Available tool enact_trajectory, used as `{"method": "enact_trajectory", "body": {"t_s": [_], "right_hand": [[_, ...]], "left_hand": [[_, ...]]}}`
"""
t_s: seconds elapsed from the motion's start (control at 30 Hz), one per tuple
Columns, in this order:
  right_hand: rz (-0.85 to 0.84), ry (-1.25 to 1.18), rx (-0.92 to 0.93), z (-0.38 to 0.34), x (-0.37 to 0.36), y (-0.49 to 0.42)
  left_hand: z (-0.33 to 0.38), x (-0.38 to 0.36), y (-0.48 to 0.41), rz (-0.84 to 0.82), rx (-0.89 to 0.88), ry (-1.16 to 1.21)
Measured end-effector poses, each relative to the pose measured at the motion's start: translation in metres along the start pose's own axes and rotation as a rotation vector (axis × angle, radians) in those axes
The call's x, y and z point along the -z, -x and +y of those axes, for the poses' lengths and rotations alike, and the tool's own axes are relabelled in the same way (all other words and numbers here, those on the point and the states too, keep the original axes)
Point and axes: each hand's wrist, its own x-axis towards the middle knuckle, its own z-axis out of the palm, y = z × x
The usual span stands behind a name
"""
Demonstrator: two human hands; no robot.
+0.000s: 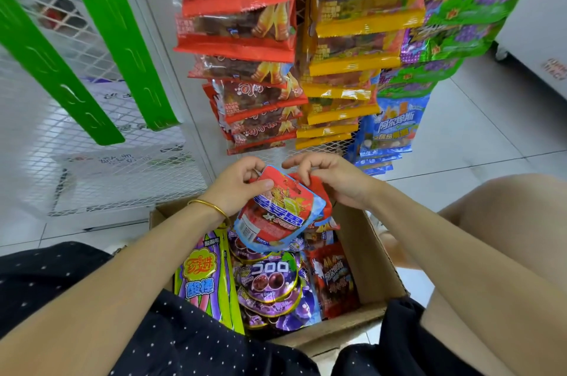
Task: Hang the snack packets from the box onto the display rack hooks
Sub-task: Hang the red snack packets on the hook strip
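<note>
While both hands work just above the far end of the cardboard box (365, 253), the step in hand looks like readying one packet for hanging rather than hanging it. The left hand (237, 184) pinches the top left corner of a red-and-blue packet (276, 216) between thumb and curled fingers. The right hand (334, 182) has its fingers curled over the top right corner, where a second red edge shows behind, so it may be peeling one packet off a small bundle. The packet hangs tilted over the box, clear of the packets lying inside: purple grape packets (270, 280) in the middle, long green-and-purple ones (202, 280) at the left wall, dark red ones (333, 277) at the right wall. Beyond the box stands the display rack (319, 147), its hooks loaded with a red column (245, 47), a yellow column (352, 62) and blue packets (395, 127). No bare hook is visible, and the packet's hang hole is hidden by the fingers. As I judge it, the next move calls for freeing a single packet, finding its hole, lifting it up and away from the box, and threading it onto a matching hook.
</note>
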Motion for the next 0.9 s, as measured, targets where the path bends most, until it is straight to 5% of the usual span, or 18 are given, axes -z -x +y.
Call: {"method": "enact_trajectory", "body": {"t_s": [0.17,0.43,0.67,0.9], "right_hand": [[-0.036,-0.104,-0.038,0.006,0.000,-0.001],[0.032,0.078,-0.140,0.022,0.015,-0.002],[0.277,0.109,-0.133,0.024,0.032,0.004],[0.189,0.086,-0.080,0.009,0.029,0.006]], "left_hand": [[-0.004,-0.001,-0.002,0.142,-0.065,-0.051],[-0.006,0.013,-0.004,0.240,-0.042,-0.045],[-0.015,0.002,0.007,0.006,0.070,-0.169],[-0.037,-0.017,0.011,-0.284,0.232,-0.376]]}}
